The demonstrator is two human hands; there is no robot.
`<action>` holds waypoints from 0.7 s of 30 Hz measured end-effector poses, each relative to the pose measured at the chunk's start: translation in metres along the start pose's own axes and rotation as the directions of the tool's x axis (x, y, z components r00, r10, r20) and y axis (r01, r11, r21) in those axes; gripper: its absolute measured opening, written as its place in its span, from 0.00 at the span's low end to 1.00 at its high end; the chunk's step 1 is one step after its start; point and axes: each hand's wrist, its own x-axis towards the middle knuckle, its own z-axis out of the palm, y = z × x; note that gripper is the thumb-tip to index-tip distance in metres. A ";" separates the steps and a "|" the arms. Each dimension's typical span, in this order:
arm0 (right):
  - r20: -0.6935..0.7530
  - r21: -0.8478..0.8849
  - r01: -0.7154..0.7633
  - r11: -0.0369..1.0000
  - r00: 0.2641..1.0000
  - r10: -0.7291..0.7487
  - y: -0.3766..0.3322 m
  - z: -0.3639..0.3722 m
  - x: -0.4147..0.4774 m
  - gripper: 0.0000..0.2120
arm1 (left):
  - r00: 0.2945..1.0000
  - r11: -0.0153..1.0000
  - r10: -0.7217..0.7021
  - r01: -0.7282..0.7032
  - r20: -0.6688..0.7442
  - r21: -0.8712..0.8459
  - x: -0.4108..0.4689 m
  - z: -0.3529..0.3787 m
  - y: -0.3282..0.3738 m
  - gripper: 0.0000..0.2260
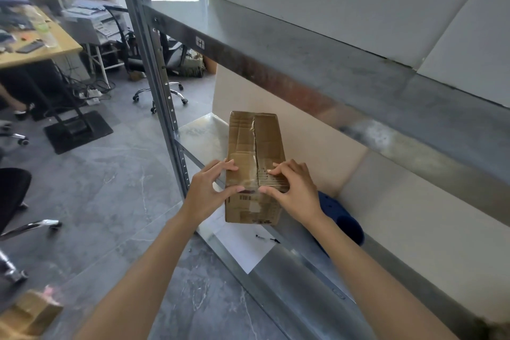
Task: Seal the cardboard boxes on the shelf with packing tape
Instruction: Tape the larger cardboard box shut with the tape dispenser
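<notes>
**A:** In the head view, where did the cardboard box (255,146) lie?

**B:** On the metal shelf (201,132), straight ahead of both hands. Its long axis and centre seam (256,141) ran away from the person.

**A:** And the hands?

**B:** The left hand (211,190) and right hand (294,190) each pinched the near end, fingers on top, thumbs at the front edge, one on either side of the seam. Neither looked nearer.

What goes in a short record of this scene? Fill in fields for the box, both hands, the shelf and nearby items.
Box: cardboard box, top flaps closed along a middle seam
Shelf: metal shelf, bears the box
Hands: left grip holds its near left corner; right grip holds its near right flap
Nearby: white paper at the box's near end; blue object to its right
</notes>
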 end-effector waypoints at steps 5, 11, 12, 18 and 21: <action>0.048 -0.011 -0.013 1.000 0.999 0.013 -0.001 -0.002 0.001 0.24 | 0.999 1.000 -0.020 0.020 -0.026 -0.014 -0.004 0.002 0.002 0.22; 0.099 0.097 -0.042 0.994 0.995 0.032 0.000 -0.008 0.005 0.22 | 0.999 0.999 0.031 -0.032 0.020 0.030 -0.003 -0.005 -0.002 0.20; 0.107 0.098 -0.048 0.994 0.994 0.038 0.001 -0.010 0.006 0.22 | 0.997 0.998 0.054 -0.056 0.054 0.038 -0.003 -0.009 -0.004 0.20; 0.121 0.120 -0.095 0.988 0.989 0.081 0.003 -0.010 0.006 0.23 | 0.971 0.985 0.125 -0.146 0.201 0.091 0.037 -0.038 -0.015 0.16; 0.135 0.124 -0.144 0.982 0.983 0.127 0.000 -0.010 0.005 0.23 | 0.959 0.980 0.154 -0.179 0.240 0.089 0.074 -0.041 -0.021 0.15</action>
